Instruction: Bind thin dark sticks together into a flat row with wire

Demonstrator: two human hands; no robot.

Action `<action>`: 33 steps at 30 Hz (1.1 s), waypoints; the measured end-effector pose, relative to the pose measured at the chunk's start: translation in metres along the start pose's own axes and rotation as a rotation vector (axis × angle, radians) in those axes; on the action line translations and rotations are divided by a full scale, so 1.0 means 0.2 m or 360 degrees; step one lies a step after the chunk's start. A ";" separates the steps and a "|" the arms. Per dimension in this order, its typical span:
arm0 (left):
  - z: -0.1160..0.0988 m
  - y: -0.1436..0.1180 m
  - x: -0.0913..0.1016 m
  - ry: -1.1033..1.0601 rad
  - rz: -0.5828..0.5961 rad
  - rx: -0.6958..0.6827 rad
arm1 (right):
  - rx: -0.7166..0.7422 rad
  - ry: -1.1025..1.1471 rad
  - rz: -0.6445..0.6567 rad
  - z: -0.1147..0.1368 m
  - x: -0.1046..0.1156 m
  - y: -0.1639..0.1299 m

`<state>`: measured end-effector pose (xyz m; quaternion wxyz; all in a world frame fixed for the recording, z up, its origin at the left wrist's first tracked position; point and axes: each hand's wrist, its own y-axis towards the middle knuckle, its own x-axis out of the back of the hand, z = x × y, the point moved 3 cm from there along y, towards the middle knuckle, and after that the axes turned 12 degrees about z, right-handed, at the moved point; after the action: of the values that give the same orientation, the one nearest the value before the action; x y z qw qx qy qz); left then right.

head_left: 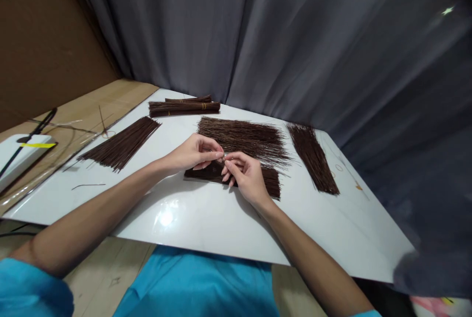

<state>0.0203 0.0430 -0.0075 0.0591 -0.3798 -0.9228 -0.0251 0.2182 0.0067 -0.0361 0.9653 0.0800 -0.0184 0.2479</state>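
Note:
My left hand [201, 152] and my right hand [243, 173] meet above the middle of the table, thumb and forefinger of each pinched close together. Whatever sits between the fingertips is too small to make out. Below them lies a flat dark brown bundle of thin sticks [271, 182], partly hidden by my hands. Just behind it spreads a loose pile of thin brown sticks [245, 136], with ragged ends toward the right.
Tied brown bundles [184, 107] lie at the back of the white table [177, 223]. Another stick bundle [120, 145] fans out at left, and one [313, 159] lies at right near rubber bands [339, 167]. A white device [22, 155] with a black cable stands far left. Grey curtain [236, 27] hangs behind.

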 end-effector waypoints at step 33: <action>0.01 0.01 -0.02 0.0306 -0.0239 -0.0077 | -0.0039 -0.0167 -0.0103 0.01 -0.02 -0.01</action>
<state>0.0240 0.0420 -0.0103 0.1360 -0.3068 -0.9379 -0.0880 0.2161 0.0035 -0.0349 0.9714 0.0816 -0.0693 0.2119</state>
